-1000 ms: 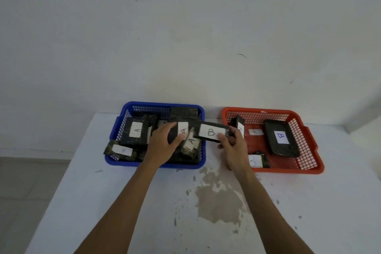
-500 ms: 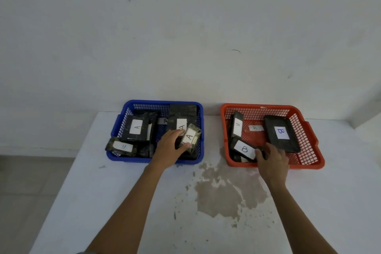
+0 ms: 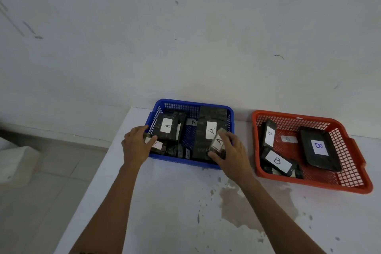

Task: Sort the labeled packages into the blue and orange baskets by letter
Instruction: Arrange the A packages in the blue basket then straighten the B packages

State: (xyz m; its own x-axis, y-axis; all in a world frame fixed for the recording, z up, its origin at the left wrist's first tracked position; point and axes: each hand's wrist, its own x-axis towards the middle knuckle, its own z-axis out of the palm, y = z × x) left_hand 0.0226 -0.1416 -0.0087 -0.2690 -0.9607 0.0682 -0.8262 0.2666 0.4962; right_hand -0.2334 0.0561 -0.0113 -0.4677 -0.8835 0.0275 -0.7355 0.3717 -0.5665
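The blue basket holds several dark packages labelled A, among them an upright one and a long one. My right hand grips a small A package at the basket's front right. My left hand closes on a dark package lying over the basket's front-left corner, and covers most of its label. The orange basket at the right holds B packages: a flat one in front, a black tray and one leaning on the left wall.
Both baskets stand at the back of a white table, against a white wall. A brown stain marks the tabletop in front of them. The table's left edge drops to a tiled floor, where a white block sits.
My right hand let go of the B package in the orange basket and moved left onto the small A package. My left hand left that package for the front-left corner.
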